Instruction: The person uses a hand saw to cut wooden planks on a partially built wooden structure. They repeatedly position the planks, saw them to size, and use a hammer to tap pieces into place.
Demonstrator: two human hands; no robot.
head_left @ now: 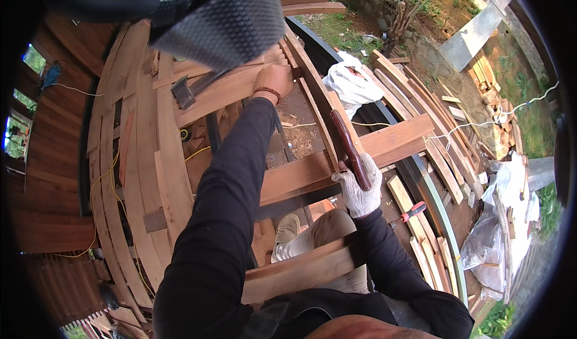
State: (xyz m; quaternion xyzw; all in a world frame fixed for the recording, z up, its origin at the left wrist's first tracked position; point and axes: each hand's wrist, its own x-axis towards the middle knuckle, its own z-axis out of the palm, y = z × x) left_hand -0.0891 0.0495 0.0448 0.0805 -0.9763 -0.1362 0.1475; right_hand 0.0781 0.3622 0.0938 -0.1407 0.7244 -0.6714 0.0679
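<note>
My right hand [359, 186], in a white knitted glove, is closed around a long, glossy dark-brown wooden piece [347, 140], slightly curved like a tool handle or sheath. It lies along a narrow plank [312, 89] standing on edge, whose near end meets the glove. My left hand [274, 79] is bare, with a beaded bracelet, and makes a fist beside that plank's far part. Whatever the fist holds is hidden. To its left a hammer [183, 92] lies on the boards, its handle partly covered. Beneath the right hand a wide grooved board [300, 174] runs crosswise.
A black textured object [222, 26] blocks the upper view. Dark metal beams [415, 180] frame gaps in the decking [135, 201]. A red-and-black screwdriver [410, 213] lies at right, near loose boards [415, 231], a white sack [348, 86] and plastic sheeting [487, 237]. Cords cross the work area.
</note>
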